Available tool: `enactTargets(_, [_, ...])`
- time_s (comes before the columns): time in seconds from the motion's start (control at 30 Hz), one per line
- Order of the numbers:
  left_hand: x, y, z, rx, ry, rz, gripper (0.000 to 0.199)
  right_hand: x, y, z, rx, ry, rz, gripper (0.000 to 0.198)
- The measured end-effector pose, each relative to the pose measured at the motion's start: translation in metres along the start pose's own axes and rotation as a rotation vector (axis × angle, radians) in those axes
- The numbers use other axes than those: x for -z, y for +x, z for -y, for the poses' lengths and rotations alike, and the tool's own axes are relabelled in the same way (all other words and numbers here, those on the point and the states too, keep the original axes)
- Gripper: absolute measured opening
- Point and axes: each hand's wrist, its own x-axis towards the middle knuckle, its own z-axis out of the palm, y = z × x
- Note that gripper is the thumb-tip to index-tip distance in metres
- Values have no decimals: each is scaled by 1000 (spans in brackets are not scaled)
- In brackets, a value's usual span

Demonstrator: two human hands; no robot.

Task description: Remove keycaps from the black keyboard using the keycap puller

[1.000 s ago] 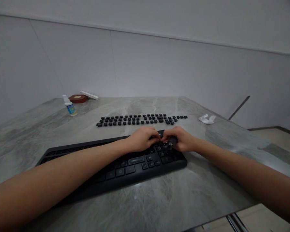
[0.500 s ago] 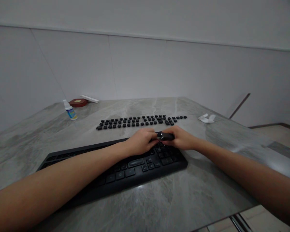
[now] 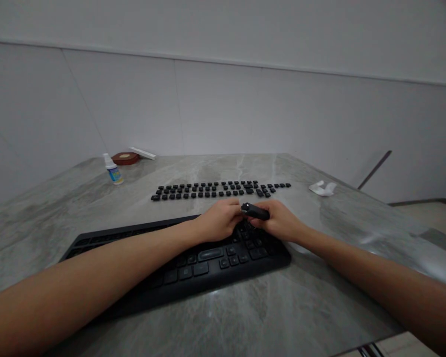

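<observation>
- Below us lies the grey marbled table (image 3: 267, 310).
- On it, before us, sits the black keyboard (image 3: 215, 270), partly hidden under our forearms.
- Our left hand (image 3: 223, 218) bends over the keyboard's right part; we cannot tell whether its fingers grasp anything.
- Our right hand (image 3: 280, 220) is just beside it, fingers clenched round the black tool (image 3: 258, 211), which points toward our left hand.
- Far left, we see the reddish-brown box (image 3: 125, 159), with the spray bottle (image 3: 114, 172) standing near it.
- Right of centre rests the crumpled white piece (image 3: 322, 188).
- Beyond our hands, the loose keycaps (image 3: 214, 195) lie in rows.
</observation>
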Motion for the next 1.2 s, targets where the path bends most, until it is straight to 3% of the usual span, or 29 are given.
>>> enactTargets(0.3, [-1, -1, 3, -40, -18, -15, 17, 6, 1, 12, -71, -87, 25, 13])
enactTargets(0.43, [-1, -2, 1, -13, -1, -10, 13, 10, -1, 15, 24, -157, 79, 13])
enactTargets(0.6, [2, -3, -1, -137, -60, -6, 21, 16, 1, 6, 96, -25, 152, 9])
enactTargets(0.83, [6, -4, -4, -284, -26, 24, 22, 17, 5, 1, -199, 361, 294, 8])
enactTargets(0.93, [5, -3, -3, -300, 42, 39, 22, 16, 5, 4, -232, 394, 258, 6])
enactTargets(1.2, [1, 0, -1, -283, 31, 30, 20, 4, -1, 6, -77, 105, -14, 10])
